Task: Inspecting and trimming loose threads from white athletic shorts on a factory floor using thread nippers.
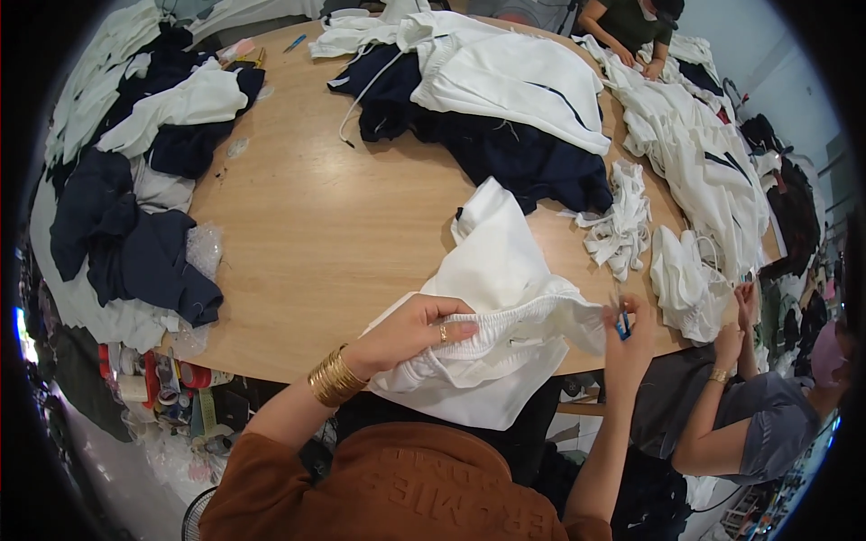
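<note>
White pants point(501, 248) with a gathered elastic waistband lie partly on the table, their near part hanging over its front edge. My left hand point(419, 332) is closed on the waistband, its thumb pressed along the elastic. At the waistband's right end, my right hand point(633, 341) is closed round small blue-handled thread snips point(622, 325). The right fingers are close to the white cloth; whether they also pinch it cannot be made out. Their blades are blurred.
White and navy garments point(505, 77) are piled at the table's point(316, 225) far side, with dark clothes point(149, 239) at left. White strips point(622, 221) and a bunched white garment point(686, 279) lie to the right. Co-workers handle cloth at far right point(631, 41) and near right point(753, 415).
</note>
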Available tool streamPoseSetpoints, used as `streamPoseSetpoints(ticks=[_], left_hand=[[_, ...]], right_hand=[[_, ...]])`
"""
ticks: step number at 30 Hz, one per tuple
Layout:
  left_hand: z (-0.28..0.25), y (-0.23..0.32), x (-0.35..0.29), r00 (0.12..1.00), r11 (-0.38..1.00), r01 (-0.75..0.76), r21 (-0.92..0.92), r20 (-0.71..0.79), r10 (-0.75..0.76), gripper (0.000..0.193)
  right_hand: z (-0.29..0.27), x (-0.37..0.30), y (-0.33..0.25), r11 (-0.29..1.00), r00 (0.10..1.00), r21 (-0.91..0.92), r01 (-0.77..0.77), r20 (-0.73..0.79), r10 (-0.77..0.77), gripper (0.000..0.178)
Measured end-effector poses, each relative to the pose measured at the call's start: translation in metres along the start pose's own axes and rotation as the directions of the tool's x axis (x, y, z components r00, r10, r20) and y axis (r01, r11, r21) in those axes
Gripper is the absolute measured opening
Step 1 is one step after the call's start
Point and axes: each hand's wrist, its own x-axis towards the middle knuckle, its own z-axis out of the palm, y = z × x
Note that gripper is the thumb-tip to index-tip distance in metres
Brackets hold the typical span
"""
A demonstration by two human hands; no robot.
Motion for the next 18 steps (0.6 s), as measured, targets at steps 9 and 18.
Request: streamPoseSetpoints(ticks=[9,18], left_hand=[[0.026,0.014,-0.003,0.989,0.987,-0.143,0.068,-0.016,0.145,0.017],[0.036,0.013,-0.001,0.998,0.992,-0.059,-0.110,0.017,0.061,0.019]], right_hand=[[-0.020,-0.039,-0.065,0.918,0.875,0.080,0.389,0.279,-0.395,0.023],[-0.012,-0.044,-0.069,0.881,0.862,-0.036,0.472,0.228,-0.453,0.022]])
